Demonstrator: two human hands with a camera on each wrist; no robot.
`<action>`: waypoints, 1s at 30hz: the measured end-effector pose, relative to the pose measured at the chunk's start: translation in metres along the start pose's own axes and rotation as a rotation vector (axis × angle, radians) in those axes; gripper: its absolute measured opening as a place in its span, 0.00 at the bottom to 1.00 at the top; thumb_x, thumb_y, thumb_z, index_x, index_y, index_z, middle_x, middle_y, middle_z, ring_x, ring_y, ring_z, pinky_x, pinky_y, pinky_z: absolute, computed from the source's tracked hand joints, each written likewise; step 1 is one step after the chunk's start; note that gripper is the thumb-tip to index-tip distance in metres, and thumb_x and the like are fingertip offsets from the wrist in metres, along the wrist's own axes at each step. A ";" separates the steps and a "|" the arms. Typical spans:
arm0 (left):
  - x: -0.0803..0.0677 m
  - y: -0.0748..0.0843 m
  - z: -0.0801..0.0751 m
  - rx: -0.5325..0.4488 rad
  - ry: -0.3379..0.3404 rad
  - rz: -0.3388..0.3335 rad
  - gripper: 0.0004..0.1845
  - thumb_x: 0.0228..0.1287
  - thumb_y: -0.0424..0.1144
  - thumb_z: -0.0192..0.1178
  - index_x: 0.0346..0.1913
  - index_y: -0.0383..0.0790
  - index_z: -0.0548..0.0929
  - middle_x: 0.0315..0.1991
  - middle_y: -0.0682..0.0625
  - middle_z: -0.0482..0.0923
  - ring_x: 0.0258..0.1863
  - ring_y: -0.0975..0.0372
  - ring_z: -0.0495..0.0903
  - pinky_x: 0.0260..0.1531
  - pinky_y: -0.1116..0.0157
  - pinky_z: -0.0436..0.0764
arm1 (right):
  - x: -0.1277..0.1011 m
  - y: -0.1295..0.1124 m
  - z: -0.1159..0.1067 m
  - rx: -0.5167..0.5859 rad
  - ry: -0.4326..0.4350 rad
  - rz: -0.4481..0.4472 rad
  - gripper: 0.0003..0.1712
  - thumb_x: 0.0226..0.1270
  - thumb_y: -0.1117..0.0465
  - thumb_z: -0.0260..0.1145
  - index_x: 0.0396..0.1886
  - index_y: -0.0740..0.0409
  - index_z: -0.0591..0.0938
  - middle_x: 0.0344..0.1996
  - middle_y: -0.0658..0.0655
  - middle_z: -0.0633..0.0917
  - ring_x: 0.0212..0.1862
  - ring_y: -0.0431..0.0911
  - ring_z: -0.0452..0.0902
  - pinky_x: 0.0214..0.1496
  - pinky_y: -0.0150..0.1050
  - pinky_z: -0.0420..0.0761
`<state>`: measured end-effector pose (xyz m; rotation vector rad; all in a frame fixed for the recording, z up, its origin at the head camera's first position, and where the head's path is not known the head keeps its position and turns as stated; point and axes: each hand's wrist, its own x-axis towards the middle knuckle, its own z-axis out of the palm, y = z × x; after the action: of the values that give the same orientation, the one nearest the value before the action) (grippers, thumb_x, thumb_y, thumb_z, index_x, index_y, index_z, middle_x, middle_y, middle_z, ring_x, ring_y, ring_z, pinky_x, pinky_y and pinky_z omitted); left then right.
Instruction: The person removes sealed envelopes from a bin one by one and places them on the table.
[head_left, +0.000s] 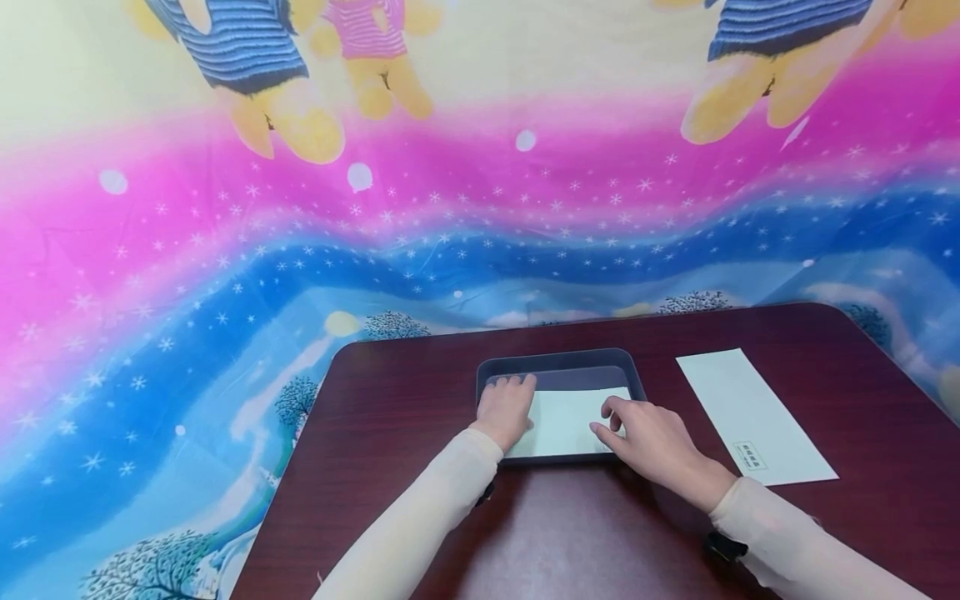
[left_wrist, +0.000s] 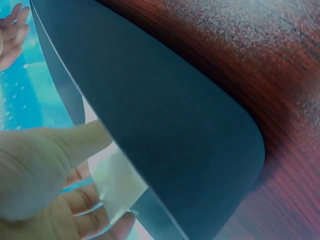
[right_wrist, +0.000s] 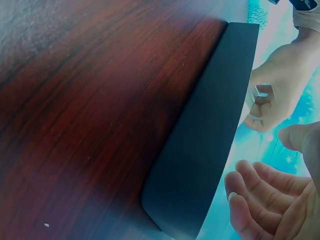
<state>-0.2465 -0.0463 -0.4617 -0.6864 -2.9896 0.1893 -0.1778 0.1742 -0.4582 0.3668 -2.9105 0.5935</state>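
From the head view, a white sheet [head_left: 573,421] is seen lying inside the dark tray [head_left: 558,363] on the table [head_left: 405,400], the left hand [head_left: 506,410] laid on the sheet's left end with fingers curled at the tray's rim, the right hand [head_left: 651,440] resting over its right edge with fingers loosely bent. From the wrist cameras only the tray's outer wall and fingertips are shown, so a firm pinch cannot be confirmed. An envelope [head_left: 753,417] lies just right of the tray, well clear.
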 end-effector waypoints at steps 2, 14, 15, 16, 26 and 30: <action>0.001 -0.001 -0.001 0.010 0.042 0.014 0.22 0.60 0.47 0.73 0.54 0.45 0.79 0.44 0.51 0.87 0.42 0.57 0.86 0.44 0.60 0.84 | 0.000 -0.001 -0.001 0.001 0.000 -0.001 0.13 0.65 0.49 0.72 0.38 0.52 0.83 0.23 0.45 0.81 0.17 0.37 0.64 0.20 0.35 0.66; 0.003 -0.007 -0.006 -0.034 0.163 0.021 0.06 0.66 0.45 0.68 0.39 0.47 0.86 0.29 0.54 0.87 0.27 0.63 0.86 0.23 0.65 0.80 | 0.001 -0.003 0.001 0.009 -0.006 -0.013 0.14 0.65 0.49 0.72 0.39 0.53 0.83 0.23 0.45 0.81 0.16 0.36 0.64 0.19 0.34 0.66; 0.003 -0.007 -0.007 -0.039 0.163 0.019 0.06 0.67 0.46 0.67 0.39 0.47 0.87 0.28 0.54 0.87 0.27 0.63 0.85 0.22 0.66 0.79 | 0.001 -0.003 0.001 0.008 -0.004 -0.014 0.14 0.64 0.49 0.72 0.39 0.53 0.83 0.23 0.45 0.81 0.16 0.36 0.64 0.19 0.34 0.66; 0.003 -0.007 -0.007 -0.043 0.164 0.018 0.06 0.67 0.46 0.67 0.39 0.48 0.87 0.27 0.54 0.87 0.26 0.63 0.85 0.21 0.67 0.77 | 0.001 -0.003 0.002 0.007 -0.001 -0.016 0.14 0.64 0.49 0.72 0.39 0.53 0.84 0.23 0.45 0.81 0.17 0.36 0.64 0.19 0.34 0.66; 0.000 -0.011 -0.014 -0.074 0.226 -0.003 0.10 0.71 0.47 0.63 0.32 0.48 0.85 0.17 0.56 0.79 0.16 0.66 0.76 0.13 0.70 0.65 | 0.000 -0.008 0.001 0.015 0.009 -0.029 0.12 0.65 0.50 0.72 0.38 0.51 0.83 0.23 0.44 0.82 0.19 0.34 0.66 0.20 0.34 0.67; -0.003 -0.013 -0.019 -0.127 0.230 -0.033 0.11 0.72 0.46 0.62 0.30 0.47 0.82 0.14 0.56 0.74 0.13 0.66 0.72 0.11 0.70 0.64 | 0.000 -0.009 0.002 0.016 0.014 -0.023 0.11 0.65 0.50 0.72 0.38 0.51 0.83 0.24 0.44 0.82 0.18 0.35 0.65 0.20 0.34 0.67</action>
<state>-0.2478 -0.0576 -0.4414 -0.6225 -2.8073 -0.0769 -0.1753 0.1651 -0.4564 0.3959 -2.8856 0.6143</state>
